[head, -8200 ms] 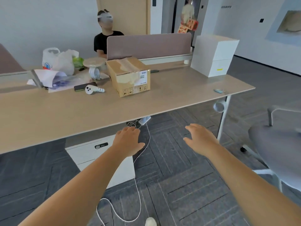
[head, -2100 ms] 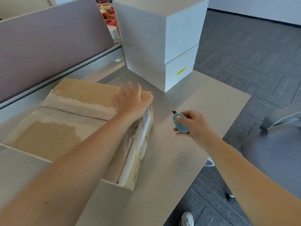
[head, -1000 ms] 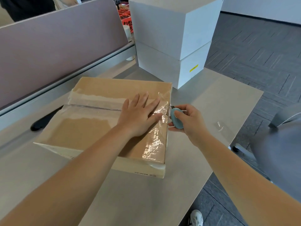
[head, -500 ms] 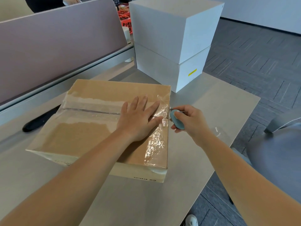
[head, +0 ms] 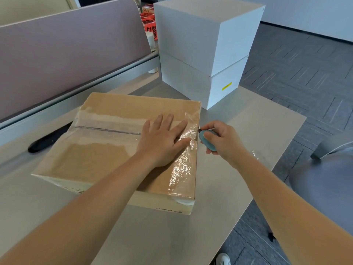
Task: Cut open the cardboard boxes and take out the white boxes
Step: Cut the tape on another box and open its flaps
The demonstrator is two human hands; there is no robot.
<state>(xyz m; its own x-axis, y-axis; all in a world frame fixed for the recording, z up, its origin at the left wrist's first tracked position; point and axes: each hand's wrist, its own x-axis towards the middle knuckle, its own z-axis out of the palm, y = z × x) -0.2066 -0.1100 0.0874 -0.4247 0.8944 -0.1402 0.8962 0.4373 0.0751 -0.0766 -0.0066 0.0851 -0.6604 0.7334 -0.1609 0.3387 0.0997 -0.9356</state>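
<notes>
Cutting step, box not yet open: your left hand [head: 162, 139] presses flat, fingers spread, on the cardboard box [head: 122, 150]; your right hand [head: 221, 140] pinches the cutter [head: 207, 139] at the right end of the tape seam [head: 107, 130]. Next, draw the blade left along it, shallow, and shift your left hand clear.

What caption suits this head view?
Left hand steadies a taped cardboard box while right hand brings a cutter to its edge.

white boxes [head: 202, 54] crowd cardboard box [head: 107, 150]; desk [head: 238, 169] rightward seemingly open.
</notes>
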